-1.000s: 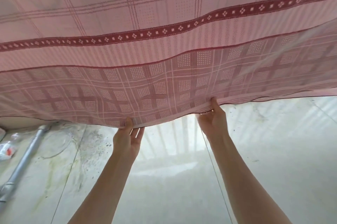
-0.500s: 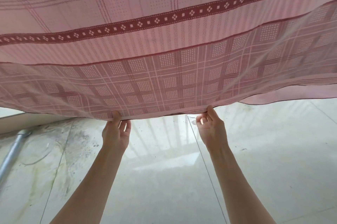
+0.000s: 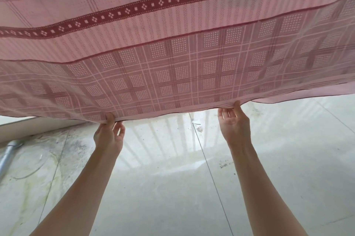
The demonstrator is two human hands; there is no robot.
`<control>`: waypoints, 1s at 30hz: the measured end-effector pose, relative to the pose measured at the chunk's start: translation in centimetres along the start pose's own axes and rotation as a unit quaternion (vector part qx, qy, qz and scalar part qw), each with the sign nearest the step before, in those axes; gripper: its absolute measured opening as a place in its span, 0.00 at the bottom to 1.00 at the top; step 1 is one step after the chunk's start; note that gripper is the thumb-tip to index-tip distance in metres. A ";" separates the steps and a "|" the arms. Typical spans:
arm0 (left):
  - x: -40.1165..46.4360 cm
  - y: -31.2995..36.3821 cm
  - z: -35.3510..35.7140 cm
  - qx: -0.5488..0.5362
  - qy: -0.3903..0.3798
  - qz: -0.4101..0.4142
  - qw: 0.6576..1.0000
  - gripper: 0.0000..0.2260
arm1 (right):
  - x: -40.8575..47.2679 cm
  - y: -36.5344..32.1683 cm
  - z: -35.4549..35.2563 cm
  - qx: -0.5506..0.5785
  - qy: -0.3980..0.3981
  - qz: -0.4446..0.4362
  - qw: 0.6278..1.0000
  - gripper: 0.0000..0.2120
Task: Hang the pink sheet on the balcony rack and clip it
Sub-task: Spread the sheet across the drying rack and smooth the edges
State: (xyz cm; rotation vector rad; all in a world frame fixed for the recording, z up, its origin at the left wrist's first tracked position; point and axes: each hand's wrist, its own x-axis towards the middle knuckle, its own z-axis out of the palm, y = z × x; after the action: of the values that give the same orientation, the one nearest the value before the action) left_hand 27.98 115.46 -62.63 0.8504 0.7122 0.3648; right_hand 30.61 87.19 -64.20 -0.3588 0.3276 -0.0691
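The pink sheet, checked with a dark red patterned band, spreads overhead across the whole top of the head view. Its lower hem sags toward me. My left hand reaches up and pinches the hem between thumb and fingers. To the right, my right hand is raised palm toward me with fingers straight. Only its thumb tip touches the hem. The rack and any clips are out of sight.
Below lies a pale tiled floor, stained and dirty at the left, with railing reflections on it. A grey pipe runs along the left edge near a low wall base.
My hands have moved further apart along the hem. The right hand slid right and its fingers straightened out of their grip. The sheet's hem has lifted slightly.
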 end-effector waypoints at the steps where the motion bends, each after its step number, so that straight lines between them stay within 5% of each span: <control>1: 0.2 0.1 0.2 0.001 0.005 0.002 1.000 0.03 | 0.0 0.0 -0.2 0.011 0.001 0.004 1.000 0.08; 8: -0.9 -1.6 3.1 -0.056 -0.024 -0.084 0.995 0.04 | -0.1 0.2 -1.0 -0.004 0.057 0.041 0.998 0.08; 14: -5.2 -6.3 8.9 0.005 -0.222 -0.222 0.949 0.05 | -0.1 -1.0 0.1 -0.029 0.086 0.067 0.994 0.05; 18: -6.0 -9.5 11.5 0.041 -0.284 -0.255 0.924 0.04 | 0.3 -0.9 0.3 -0.040 0.096 0.056 0.993 0.05; 25: -6.4 -8.7 11.7 0.029 -0.202 -0.257 0.944 0.05 | -1.7 -4.0 2.1 -0.018 0.111 0.067 0.991 0.06; 30: -7.8 -7.2 12.5 0.036 -0.164 -0.263 0.950 0.05 | -2.1 -8.8 3.5 -0.128 0.113 0.076 0.982 0.12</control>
State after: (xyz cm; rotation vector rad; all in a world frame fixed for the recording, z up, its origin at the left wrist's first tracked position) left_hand 31.31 99.69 -59.36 0.7320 0.6144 -0.2785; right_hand 29.74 80.37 -57.34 -0.5826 0.5909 0.0841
